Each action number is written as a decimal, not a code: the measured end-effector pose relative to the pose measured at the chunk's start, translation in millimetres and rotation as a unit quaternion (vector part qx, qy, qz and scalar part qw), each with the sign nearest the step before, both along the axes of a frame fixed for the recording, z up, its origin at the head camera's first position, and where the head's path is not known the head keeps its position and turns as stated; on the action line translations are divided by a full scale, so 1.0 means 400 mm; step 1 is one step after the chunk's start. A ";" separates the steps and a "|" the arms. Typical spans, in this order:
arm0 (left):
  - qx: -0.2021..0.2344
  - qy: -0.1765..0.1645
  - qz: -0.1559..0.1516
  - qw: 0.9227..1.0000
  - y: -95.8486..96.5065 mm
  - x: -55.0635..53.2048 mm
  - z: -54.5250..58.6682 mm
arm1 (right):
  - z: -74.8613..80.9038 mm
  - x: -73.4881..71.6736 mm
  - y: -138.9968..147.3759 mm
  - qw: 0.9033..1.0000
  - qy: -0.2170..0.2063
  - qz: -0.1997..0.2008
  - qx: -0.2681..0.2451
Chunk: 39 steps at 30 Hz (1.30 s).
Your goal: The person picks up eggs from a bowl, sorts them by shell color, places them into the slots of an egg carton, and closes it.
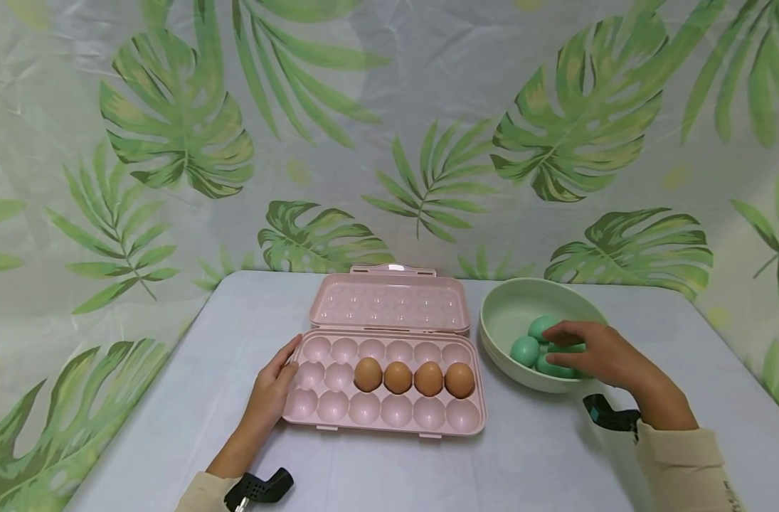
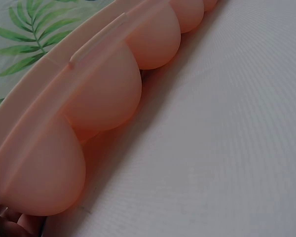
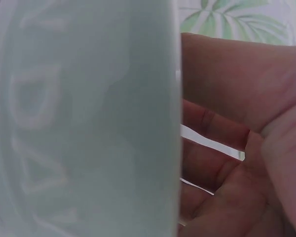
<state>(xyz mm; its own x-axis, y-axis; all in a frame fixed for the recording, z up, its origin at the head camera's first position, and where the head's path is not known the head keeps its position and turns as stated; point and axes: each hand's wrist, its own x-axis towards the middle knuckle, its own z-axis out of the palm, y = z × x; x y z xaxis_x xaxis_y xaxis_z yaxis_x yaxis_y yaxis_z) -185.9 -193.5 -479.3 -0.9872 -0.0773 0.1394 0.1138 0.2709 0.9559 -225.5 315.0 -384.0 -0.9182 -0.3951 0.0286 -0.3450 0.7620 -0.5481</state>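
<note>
A pink egg carton (image 1: 395,410) lies with its lid (image 1: 389,293) folded back. Several brown eggs (image 1: 398,377) sit side by side in its middle row, towards the right. At the carton's left edge my left hand (image 1: 271,390) grips the rim; in the left wrist view the carton's rounded cups (image 2: 101,94) hide most of that hand. My right hand (image 1: 603,353) reaches over the rim of a pale green bowl (image 1: 507,309), fingers loosely bent above several green eggs (image 1: 525,351). In the right wrist view the bowl's wall (image 3: 98,128) hides the fingertips.
The carton and bowl stand side by side on a white-covered table (image 1: 523,455), the bowl to the right. Behind the table hangs a leaf-patterned cloth (image 1: 338,171). Each wrist wears a black camera mount (image 1: 610,414).
</note>
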 end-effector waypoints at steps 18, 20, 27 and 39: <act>-0.001 0.003 -0.005 1.000 -0.001 0.002 0.000 | -0.029 -0.012 -0.023 1.000 -0.003 0.023 0.011; 0.000 0.002 -0.003 1.000 -0.001 0.001 0.000 | -0.030 -0.012 -0.025 0.999 -0.004 0.024 0.021; 0.003 0.000 0.001 1.000 0.000 0.000 -0.001 | -0.036 -0.015 -0.031 0.999 -0.014 0.029 0.037; 0.008 0.007 0.000 1.000 0.001 0.000 0.000 | -0.042 -0.020 -0.028 0.999 -0.015 0.026 0.043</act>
<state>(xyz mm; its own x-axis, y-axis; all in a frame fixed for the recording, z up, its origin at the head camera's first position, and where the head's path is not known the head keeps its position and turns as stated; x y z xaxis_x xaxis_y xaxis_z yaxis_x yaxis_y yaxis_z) -185.7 -193.1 -479.5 -0.9851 -0.0794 0.1527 0.1280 0.2554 0.9583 -233.5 303.9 -400.8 -0.8963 -0.4420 -0.0350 -0.3692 0.7877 -0.4931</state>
